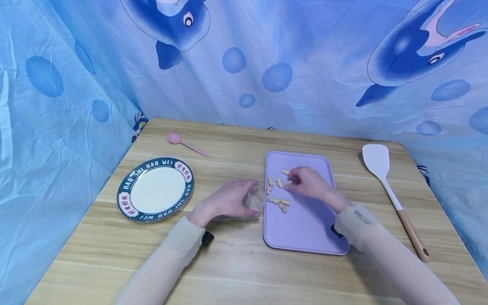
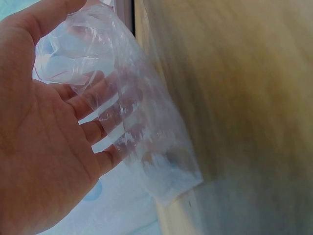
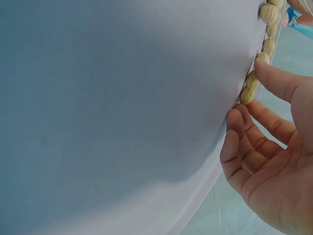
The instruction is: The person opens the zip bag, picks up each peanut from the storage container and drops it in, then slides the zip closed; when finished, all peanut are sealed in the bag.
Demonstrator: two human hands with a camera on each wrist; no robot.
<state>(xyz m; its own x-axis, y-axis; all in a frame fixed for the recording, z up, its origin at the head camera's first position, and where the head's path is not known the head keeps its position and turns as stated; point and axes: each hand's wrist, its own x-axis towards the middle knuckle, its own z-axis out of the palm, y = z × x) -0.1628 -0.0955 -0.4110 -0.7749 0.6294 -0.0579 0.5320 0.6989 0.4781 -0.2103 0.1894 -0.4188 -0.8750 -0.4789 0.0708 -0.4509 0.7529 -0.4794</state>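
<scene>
My left hand (image 1: 236, 199) holds a clear plastic bag (image 2: 142, 117) by its mouth, thumb and fingers spread around it. The bag's mouth (image 1: 255, 198) faces the left edge of a purple tray (image 1: 305, 228). Over the tray, my right hand (image 1: 309, 183) pinches a peanut (image 3: 249, 88) between thumb and forefinger, its other fingers curled in. Several more unshelled peanuts (image 1: 279, 201) lie on the tray's left half, between the two hands. In the right wrist view, some of these peanuts (image 3: 269, 14) line up beyond the thumb.
A white plate (image 1: 156, 190) with a dark green lettered rim sits on the left of the wooden table (image 1: 228, 271). Behind it lies a pink spoon (image 1: 187, 145). Right of the tray is a white spatula (image 1: 389, 188) with a wooden handle. A blue dolphin-print curtain (image 1: 251, 51) hangs behind.
</scene>
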